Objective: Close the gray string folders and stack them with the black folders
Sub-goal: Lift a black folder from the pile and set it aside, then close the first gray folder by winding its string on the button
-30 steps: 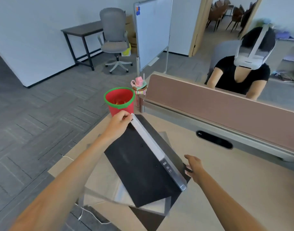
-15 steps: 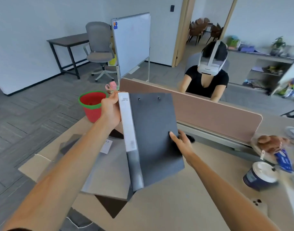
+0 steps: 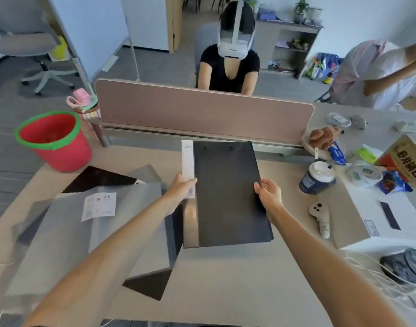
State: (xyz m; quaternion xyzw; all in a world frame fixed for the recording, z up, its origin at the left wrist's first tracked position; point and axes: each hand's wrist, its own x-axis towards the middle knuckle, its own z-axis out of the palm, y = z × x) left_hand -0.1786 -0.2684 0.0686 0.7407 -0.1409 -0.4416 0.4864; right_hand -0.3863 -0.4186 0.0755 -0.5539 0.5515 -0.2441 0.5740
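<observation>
Both hands, left hand (image 3: pixel 181 188) and right hand (image 3: pixel 268 192), grip the black folder (image 3: pixel 228 194); its spine label is unreadable. The gray folder's (image 3: pixel 84 232) sticker reads "20".

Left hand (image 3: pixel 181 191), right hand (image 3: pixel 268 193) gripping black folder (image 3: pixel 228 194).

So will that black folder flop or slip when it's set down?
The black folder probably stays stiff: held by its side edges in the left hand and right hand, it shows no sag. Its smooth cover and glossy spine may slide on the gray folders.

Bright, even daylight; blurred, warped edges
</observation>
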